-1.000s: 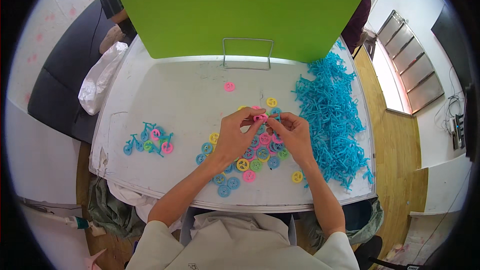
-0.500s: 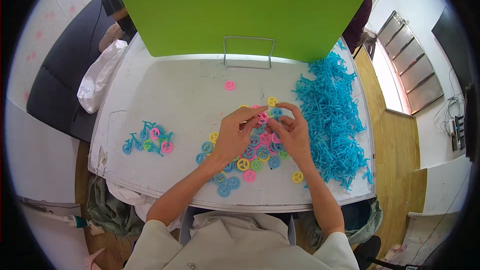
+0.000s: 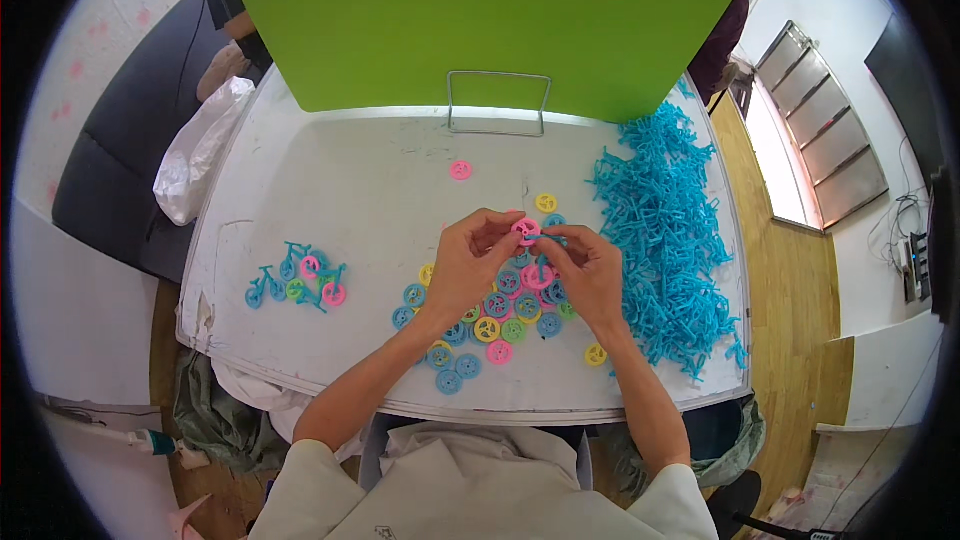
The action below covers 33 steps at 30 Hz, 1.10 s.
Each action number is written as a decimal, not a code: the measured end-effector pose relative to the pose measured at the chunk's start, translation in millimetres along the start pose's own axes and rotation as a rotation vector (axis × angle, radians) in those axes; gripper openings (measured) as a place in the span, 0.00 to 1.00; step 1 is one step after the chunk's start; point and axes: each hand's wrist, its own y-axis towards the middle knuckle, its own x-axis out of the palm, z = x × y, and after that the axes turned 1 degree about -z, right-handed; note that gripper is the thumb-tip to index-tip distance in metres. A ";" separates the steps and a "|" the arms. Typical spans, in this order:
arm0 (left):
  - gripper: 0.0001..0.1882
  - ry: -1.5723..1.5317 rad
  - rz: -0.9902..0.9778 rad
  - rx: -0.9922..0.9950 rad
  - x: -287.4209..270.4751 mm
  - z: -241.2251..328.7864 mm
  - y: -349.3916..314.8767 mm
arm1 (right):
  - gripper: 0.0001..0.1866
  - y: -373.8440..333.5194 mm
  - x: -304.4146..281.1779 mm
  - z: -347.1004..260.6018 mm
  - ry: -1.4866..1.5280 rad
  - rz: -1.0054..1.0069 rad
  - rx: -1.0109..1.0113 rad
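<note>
Above a heap of toy wheels, my two hands meet near the middle of the white table. My left hand (image 3: 470, 262) is closed, its thumb and fingers pinching a pink toy wheel (image 3: 525, 231). My right hand (image 3: 588, 275) is closed on a small teal toy bicycle frame (image 3: 546, 238), one end of which touches that wheel. Another pink wheel (image 3: 538, 276) hangs or lies just beneath the frame; whether it is fixed on cannot be told. Blue, pink, yellow and green loose wheels (image 3: 487, 329) lie under and around my hands.
A large pile of teal frames (image 3: 665, 250) covers the table's right side. Several assembled toy bicycles (image 3: 308, 275) lie at the left. A green panel (image 3: 490, 30) with a wire stand (image 3: 498, 130) rises at the back. Beyond the left edge rests a white plastic bag (image 3: 200, 155).
My right fingers have closed in around the teal frame, where they were spread before. The frame now meets the pink wheel, and the lower pink wheel shows more plainly.
</note>
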 end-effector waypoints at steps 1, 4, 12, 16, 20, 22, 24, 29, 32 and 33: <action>0.12 -0.005 -0.004 0.001 -0.9 -0.3 0.0 | 0.08 0.1 1.0 0.0 0.019 -0.001 0.027; 0.12 -0.024 0.002 0.013 1.1 0.1 -1.9 | 0.09 0.7 2.0 0.9 0.097 0.011 0.110; 0.12 0.235 0.089 0.050 6.5 -2.7 -7.7 | 0.09 -1.5 5.5 -4.7 -0.002 0.021 0.104; 0.11 0.239 0.111 -0.010 9.4 -2.2 -9.8 | 0.09 -7.5 10.9 -11.6 -0.162 0.113 0.050; 0.11 0.208 0.098 -0.018 8.2 -2.5 -7.9 | 0.09 -3.7 0.1 -5.1 -0.100 0.040 0.053; 0.10 0.038 0.011 -0.059 4.1 -1.0 -3.4 | 0.10 0.9 -9.1 -0.4 -0.049 -0.094 0.062; 0.11 -0.046 -0.009 -0.096 -1.6 1.8 -2.2 | 0.12 2.8 -14.3 -8.2 0.027 -0.175 0.081; 0.12 0.012 0.170 -0.052 -27.1 38.4 -12.9 | 0.15 13.9 -35.4 -21.0 0.027 -0.140 -0.033; 0.11 0.277 0.266 0.049 -51.4 58.8 -34.4 | 0.16 13.3 -67.3 -22.8 -0.336 0.114 -0.106; 0.11 0.373 0.340 0.057 -66.3 57.6 -42.4 | 0.16 10.6 -76.0 -21.9 -0.599 0.092 -0.128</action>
